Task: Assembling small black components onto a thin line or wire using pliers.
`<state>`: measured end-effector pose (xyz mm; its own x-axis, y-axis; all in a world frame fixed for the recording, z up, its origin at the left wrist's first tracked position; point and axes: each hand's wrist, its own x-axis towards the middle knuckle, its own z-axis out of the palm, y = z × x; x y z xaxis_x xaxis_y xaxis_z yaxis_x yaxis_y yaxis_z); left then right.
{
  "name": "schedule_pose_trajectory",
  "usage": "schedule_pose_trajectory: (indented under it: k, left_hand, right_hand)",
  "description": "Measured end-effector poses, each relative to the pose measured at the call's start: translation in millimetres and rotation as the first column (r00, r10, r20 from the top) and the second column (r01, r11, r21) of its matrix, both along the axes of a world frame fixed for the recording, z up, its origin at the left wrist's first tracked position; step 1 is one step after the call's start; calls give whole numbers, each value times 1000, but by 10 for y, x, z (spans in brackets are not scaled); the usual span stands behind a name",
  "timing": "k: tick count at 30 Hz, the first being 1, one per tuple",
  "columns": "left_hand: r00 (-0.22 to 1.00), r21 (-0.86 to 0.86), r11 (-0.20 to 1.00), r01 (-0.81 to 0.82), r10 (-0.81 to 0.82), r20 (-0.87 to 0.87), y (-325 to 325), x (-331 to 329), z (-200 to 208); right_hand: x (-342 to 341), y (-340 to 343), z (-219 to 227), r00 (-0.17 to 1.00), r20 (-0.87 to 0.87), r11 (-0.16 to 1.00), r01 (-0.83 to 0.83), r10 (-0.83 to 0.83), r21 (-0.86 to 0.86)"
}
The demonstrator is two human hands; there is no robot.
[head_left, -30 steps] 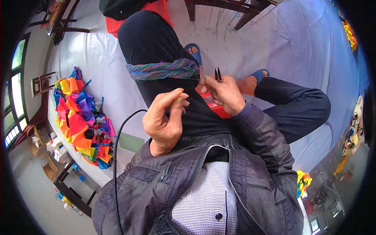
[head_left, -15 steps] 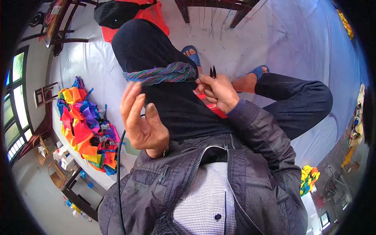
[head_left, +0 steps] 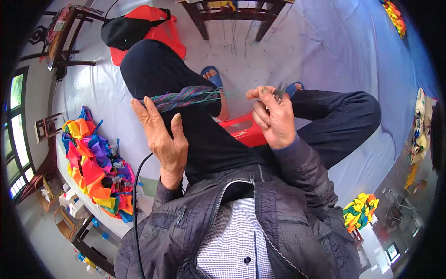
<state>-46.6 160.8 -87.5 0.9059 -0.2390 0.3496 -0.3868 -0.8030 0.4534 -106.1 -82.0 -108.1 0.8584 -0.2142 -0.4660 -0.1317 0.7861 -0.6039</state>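
A bundle of multicoloured thread (head_left: 188,98), mostly green, blue and purple, lies across my dark-trousered raised knee (head_left: 151,65). My left hand (head_left: 163,139) is at the bundle's left end with fingers stretched out and thumb apart; whether the fingertips touch the thread cannot be made out. To the right of the knee, my right hand (head_left: 278,117) is closed around small dark-bladed thread snips (head_left: 280,90), whose tips point up past the fingers. Its thumb and forefinger are pinched together. A few fine strands stretch from the bundle's right end toward that pinch.
Below my legs is a red plastic stool (head_left: 246,132). A black bag (head_left: 132,31) rests on another red seat (head_left: 174,39) ahead. Loose threads hang from a dark wooden bench (head_left: 232,16). Colourful cloth pieces (head_left: 95,162) are heaped at left, and a yellow-green bundle (head_left: 360,211) at right.
My right hand has moved right, away from the bundle, with strands now trailing toward it. My left hand has straightened its fingers beside the bundle's left end. The whole view has shifted slightly.
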Motion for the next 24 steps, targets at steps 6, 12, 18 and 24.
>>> schedule_pose_trajectory:
  k: [6,12,18,24]
  left_hand:
    - [1000,21,1000,-11,10,29,-60,-3,-33]
    - [999,24,999,-30,29,13,-58,-12,-14]
    - [998,35,999,-18,16,56,-26,-12,-61]
    - [998,0,999,-35,35,53,-108,-7,27]
  right_hand:
    - [-102,-352,206,988,99,989,126,-118,-81]
    - [-292,-695,314,953,218,939,258,-210,-225]
    - [-485,-783,386,944,256,927,273,-207,-258]
    - [-478,-730,441,972,182,907,206,-147,-369]
